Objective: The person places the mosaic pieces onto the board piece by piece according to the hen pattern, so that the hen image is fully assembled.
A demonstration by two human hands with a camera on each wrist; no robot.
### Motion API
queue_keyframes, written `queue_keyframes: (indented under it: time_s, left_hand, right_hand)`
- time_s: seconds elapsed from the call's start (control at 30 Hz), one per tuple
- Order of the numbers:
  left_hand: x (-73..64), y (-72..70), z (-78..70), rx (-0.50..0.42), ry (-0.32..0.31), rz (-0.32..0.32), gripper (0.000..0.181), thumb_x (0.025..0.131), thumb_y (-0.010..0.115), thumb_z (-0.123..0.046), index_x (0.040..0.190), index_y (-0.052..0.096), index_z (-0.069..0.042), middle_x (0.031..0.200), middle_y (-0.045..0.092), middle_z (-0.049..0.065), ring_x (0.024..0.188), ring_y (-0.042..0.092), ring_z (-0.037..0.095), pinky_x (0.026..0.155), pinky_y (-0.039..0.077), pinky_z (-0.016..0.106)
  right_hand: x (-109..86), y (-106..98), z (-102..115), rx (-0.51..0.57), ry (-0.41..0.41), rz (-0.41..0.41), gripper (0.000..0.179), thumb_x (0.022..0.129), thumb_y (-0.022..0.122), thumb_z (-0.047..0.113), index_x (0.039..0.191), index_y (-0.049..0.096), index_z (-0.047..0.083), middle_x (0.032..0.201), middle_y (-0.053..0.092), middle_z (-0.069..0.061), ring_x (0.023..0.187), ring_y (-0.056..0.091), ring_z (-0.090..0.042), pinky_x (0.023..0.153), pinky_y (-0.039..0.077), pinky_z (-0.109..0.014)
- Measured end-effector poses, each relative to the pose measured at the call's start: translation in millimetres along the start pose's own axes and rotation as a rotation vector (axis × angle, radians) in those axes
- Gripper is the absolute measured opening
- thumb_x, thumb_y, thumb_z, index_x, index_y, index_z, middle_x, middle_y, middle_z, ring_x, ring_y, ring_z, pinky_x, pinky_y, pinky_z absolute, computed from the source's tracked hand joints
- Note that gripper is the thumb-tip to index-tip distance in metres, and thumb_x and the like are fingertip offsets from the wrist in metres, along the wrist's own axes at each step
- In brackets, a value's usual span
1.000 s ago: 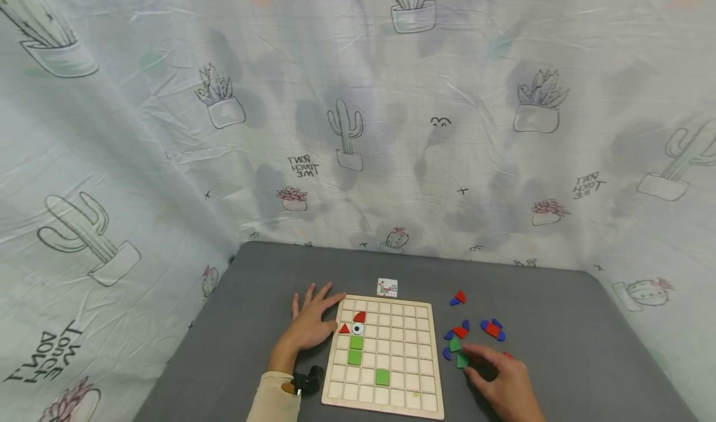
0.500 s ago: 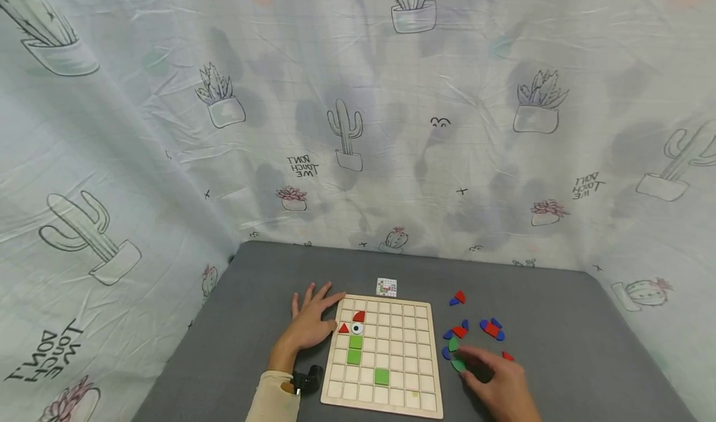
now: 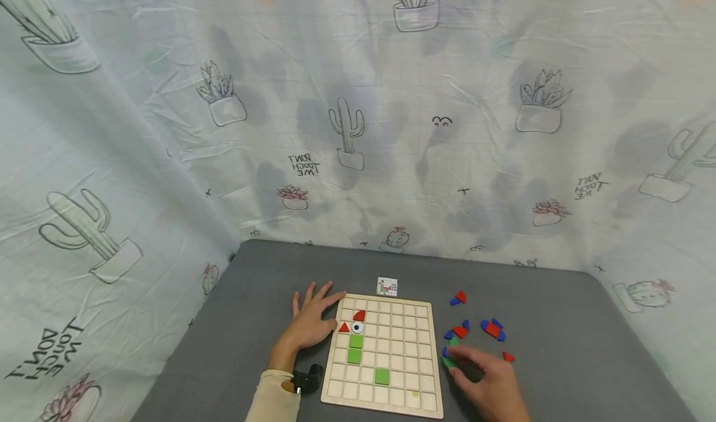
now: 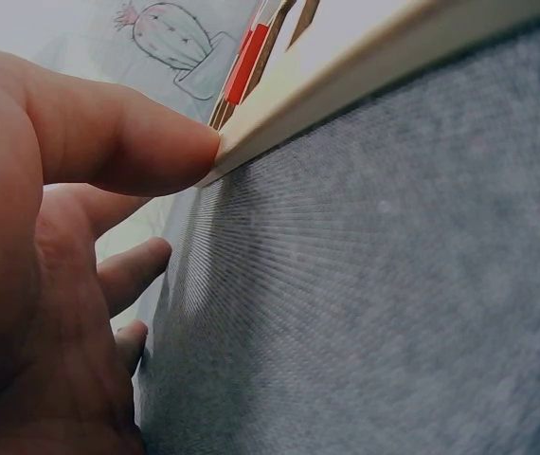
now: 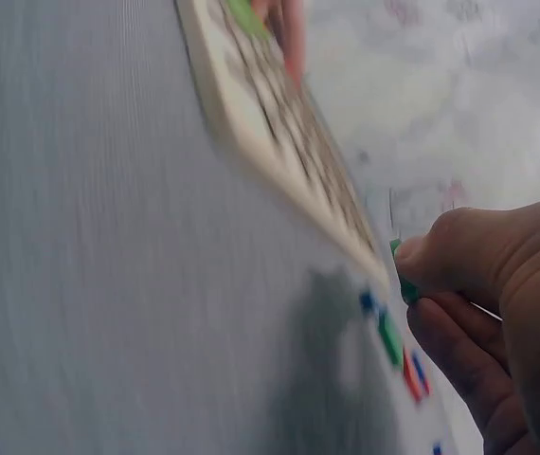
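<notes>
My left hand [image 3: 309, 324] lies at the upper left of the wooden grid board [image 3: 407, 347], fingers spread, thumb against the board's side edge. The left wrist view shows that thumb touching the pale edge [image 4: 317, 90]. Just off the board's right side, my right hand [image 3: 485, 377] pinches a small green piece [image 5: 405, 273] between thumb and finger, raised off the table in the right wrist view. Another green piece [image 3: 454, 342] and a blue one [image 3: 445, 352] lie beside its fingertips. On the board sit a red triangle [image 3: 344, 327], a round eye piece [image 3: 357, 327], a red quarter-round [image 3: 359, 316] and several green squares [image 3: 382, 376].
Red and blue pieces lie in small groups right of the board, one around a red piece [image 3: 493, 329], another farther back [image 3: 460, 296]. A lone red piece [image 3: 508, 357] is near my right hand. A small pattern card [image 3: 387, 286] lies behind the board. A printed curtain [image 3: 414, 161] hangs behind the grey table.
My right hand has shifted slightly left towards the board, and the green piece at its fingertips has come along from its earlier spot. The left hand stays at the board's edge.
</notes>
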State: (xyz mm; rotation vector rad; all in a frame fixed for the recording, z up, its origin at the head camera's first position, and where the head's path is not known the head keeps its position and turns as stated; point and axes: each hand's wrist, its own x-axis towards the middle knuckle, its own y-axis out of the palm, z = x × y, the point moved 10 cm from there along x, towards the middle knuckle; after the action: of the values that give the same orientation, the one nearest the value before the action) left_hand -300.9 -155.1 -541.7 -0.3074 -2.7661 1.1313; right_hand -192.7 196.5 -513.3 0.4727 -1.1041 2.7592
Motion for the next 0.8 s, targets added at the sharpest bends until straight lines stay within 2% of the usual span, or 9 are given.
queue_keyframes:
  time_s: [0.13, 0.23, 0.3, 0.53, 0.67, 0.8]
  left_hand:
    - [-0.1, 0.3, 1.6, 0.004, -0.007, -0.002, 0.063, 0.095, 0.067, -0.007, 0.157, 0.063, -0.019, 0.178, 0.034, 0.018, 0.169, 0.008, 0.051, 0.129, -0.012, 0.075]
    - [-0.5, 1.0, 2.4, 0.004, -0.013, -0.002, 0.063, 0.095, 0.067, -0.007, 0.158, 0.063, -0.018, 0.179, 0.033, 0.018, 0.169, 0.008, 0.051, 0.130, -0.012, 0.074]
    - [-0.5, 1.0, 2.5, 0.005, -0.016, -0.001, 0.064, 0.096, 0.067, -0.008, 0.158, 0.062, -0.018, 0.179, 0.033, 0.018, 0.170, 0.007, 0.050, 0.130, -0.012, 0.074]
    - [-0.5, -1.4, -0.9, 0.001, -0.003, -0.009, 0.064, 0.093, 0.068, -0.006, 0.156, 0.064, -0.019, 0.178, 0.035, 0.019, 0.169, 0.009, 0.052, 0.129, -0.012, 0.076]
    - [-0.3, -2.1, -0.9, 0.010, -0.004, -0.015, 0.064, 0.093, 0.067, -0.007, 0.155, 0.065, -0.020, 0.177, 0.036, 0.019, 0.169, 0.010, 0.052, 0.129, -0.011, 0.076]
    - [0.1, -1.8, -0.6, 0.016, -0.005, -0.014, 0.064, 0.093, 0.067, -0.007, 0.155, 0.065, -0.019, 0.177, 0.036, 0.019, 0.169, 0.010, 0.052, 0.129, -0.010, 0.076]
  right_hand:
    - [-1.7, 15.0, 30.2, 0.102, -0.130, 0.022, 0.040, 0.077, 0.095, -0.002, 0.110, 0.085, 0.017, 0.102, 0.084, 0.010, 0.091, 0.079, -0.002, 0.075, 0.067, -0.026]
    - [-2.2, 30.1, 52.1, 0.164, -0.235, 0.062, 0.038, 0.078, 0.092, -0.004, 0.112, 0.084, 0.012, 0.103, 0.084, 0.005, 0.090, 0.080, -0.004, 0.074, 0.068, -0.031]
    - [-2.2, 41.9, 64.8, 0.212, -0.272, 0.108, 0.035, 0.081, 0.091, -0.003, 0.114, 0.083, 0.009, 0.105, 0.085, 0.000, 0.090, 0.080, -0.005, 0.074, 0.069, -0.033]
    - [-1.2, 85.5, 95.7, 0.300, -0.256, 0.275, 0.028, 0.091, 0.087, 0.007, 0.119, 0.083, 0.010, 0.110, 0.085, -0.003, 0.095, 0.082, -0.010, 0.081, 0.068, -0.033]
    - [0.8, 105.2, 109.9, 0.327, -0.271, 0.323, 0.029, 0.093, 0.086, 0.008, 0.122, 0.082, 0.008, 0.112, 0.085, -0.005, 0.098, 0.082, -0.013, 0.084, 0.068, -0.033]
    - [0.7, 122.0, 119.7, 0.330, -0.299, 0.348, 0.030, 0.092, 0.086, 0.005, 0.122, 0.082, 0.008, 0.113, 0.085, -0.005, 0.098, 0.081, -0.010, 0.084, 0.068, -0.030]
